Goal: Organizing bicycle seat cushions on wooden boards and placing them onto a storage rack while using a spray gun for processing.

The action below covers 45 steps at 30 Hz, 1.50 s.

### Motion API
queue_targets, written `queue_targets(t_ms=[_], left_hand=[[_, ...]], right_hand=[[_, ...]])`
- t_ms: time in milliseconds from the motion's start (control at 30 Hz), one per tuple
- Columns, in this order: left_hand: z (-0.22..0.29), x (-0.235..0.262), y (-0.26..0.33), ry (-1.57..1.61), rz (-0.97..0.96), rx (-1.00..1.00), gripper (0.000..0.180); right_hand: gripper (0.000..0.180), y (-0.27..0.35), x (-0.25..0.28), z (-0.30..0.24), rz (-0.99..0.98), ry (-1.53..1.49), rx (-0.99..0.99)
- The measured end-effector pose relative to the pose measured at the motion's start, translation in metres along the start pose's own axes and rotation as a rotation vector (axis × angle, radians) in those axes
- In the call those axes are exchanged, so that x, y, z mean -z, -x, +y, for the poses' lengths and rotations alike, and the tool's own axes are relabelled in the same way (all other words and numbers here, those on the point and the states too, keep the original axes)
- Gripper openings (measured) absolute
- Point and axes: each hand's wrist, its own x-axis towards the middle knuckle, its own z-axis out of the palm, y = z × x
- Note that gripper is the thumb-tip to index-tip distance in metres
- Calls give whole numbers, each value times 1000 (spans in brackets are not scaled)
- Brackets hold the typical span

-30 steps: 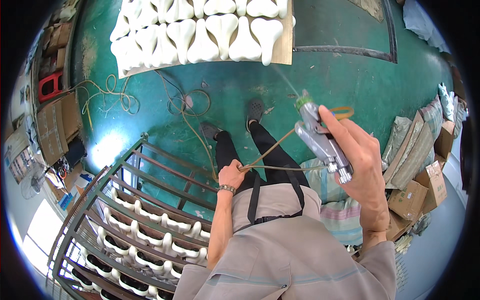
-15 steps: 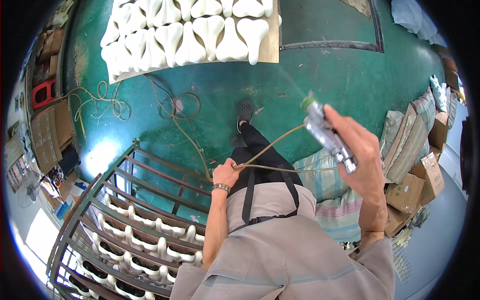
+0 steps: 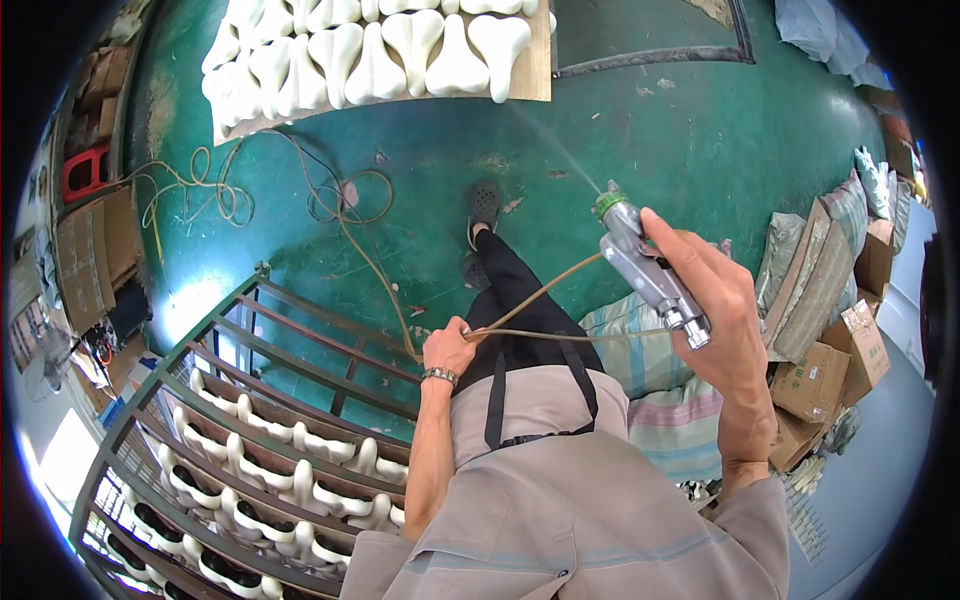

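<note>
My right hand (image 3: 715, 290) is wrapped around a silver spray gun (image 3: 640, 265) with a green ring at its nozzle. A thin jet of mist leaves the nozzle, angled up and left toward the board. Ahead of me, white pieces shaped like bicycle saddles (image 3: 412, 48) lie in rows on a wooden board (image 3: 537, 75). At my waist, my left hand (image 3: 448, 352) is closed around two thin hoses (image 3: 545, 290). These run across to the gun, and a length of hose also hangs from the left hand to the floor.
A metal rack (image 3: 235, 320) at lower left carries rows of more white saddle-shaped pieces. Loose hose coils (image 3: 215, 195) lie on the green floor. Striped sacks (image 3: 650, 400) and cardboard boxes (image 3: 815, 385) stand at the right. A dark metal frame (image 3: 660, 58) adjoins the board.
The board and floor have shifted slightly upward in view, and the rack slightly left. The spray gun's nozzle has moved a little left, and its mist shows more clearly. Both hands keep their hold.
</note>
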Motion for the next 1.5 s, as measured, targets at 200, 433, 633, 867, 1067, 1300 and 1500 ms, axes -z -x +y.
queue_targets(t_ms=[200,433,633,867,1067,1300,1500], left_hand=[[-20,-27,37,3,-2,-22,44],[-18,-47,66,-14,-37,-50,45],[-10,-61,75,-15,-26,-84,45],[16,-79,82,28,-5,-3,48],[64,-109,94,26,23,48,47],[131,-151,95,-43,-41,49,39],[174,-169,83,-172,-27,-27,41]], right_hand=[[75,48,2,-2,107,-5,-75],[76,84,4,2,43,78,-81],[78,91,5,14,130,83,-137],[76,81,20,36,160,105,-26],[77,100,49,70,73,77,12],[75,154,90,118,10,15,60],[68,229,111,197,124,-190,-155]])
